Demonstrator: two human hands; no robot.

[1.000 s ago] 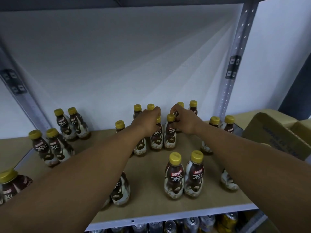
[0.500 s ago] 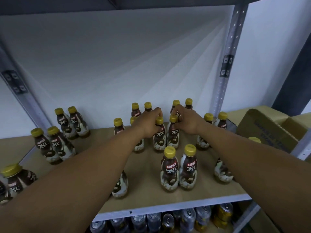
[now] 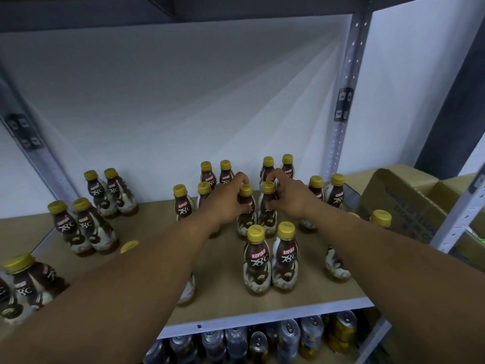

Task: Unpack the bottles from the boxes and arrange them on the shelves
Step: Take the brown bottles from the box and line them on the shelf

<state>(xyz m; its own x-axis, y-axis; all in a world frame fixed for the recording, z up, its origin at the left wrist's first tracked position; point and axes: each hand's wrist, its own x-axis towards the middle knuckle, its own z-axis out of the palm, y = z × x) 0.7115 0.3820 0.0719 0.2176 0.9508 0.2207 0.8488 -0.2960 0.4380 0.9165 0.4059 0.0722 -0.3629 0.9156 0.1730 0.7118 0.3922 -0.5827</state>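
1. Two bottles are in your hands, one each: your left hand (image 3: pixel 226 199) curls its fingers (image 3: pixel 242 179) loosely round the neck and shoulder of the left bottle (image 3: pixel 246 206), and your right hand (image 3: pixel 290 197) does the same on the right bottle (image 3: pixel 267 203). Neither grip looks fully closed, more a light pinch from the sides; whether you are setting them down or letting go I cannot tell.
2. Both bottles stand upright, long axis vertical, touching side by side, their bases on the shelf board (image 3: pixel 225 269). From your left fingers the left bottle lies at about 3 o'clock; from your right fingers the right bottle lies at about 9 o'clock. Each hand is nearest its own bottle, so any release should pull the hands apart, not across.
3. Mind the neighbours: one pair of bottles (image 3: pixel 270 261) stands just at 6 o'clock of the held pair, and another pair at 12 o'clock (image 3: pixel 277 166) is close behind your right fingertips.
4. More pairs dot the board out to 9 o'clock, with free board between the groups.
5. At 3 o'clock an open cardboard box (image 3: pixel 409 206) sits beyond the upright post (image 3: pixel 346 101). Cans (image 3: pixel 288 337) fill the shelf below.
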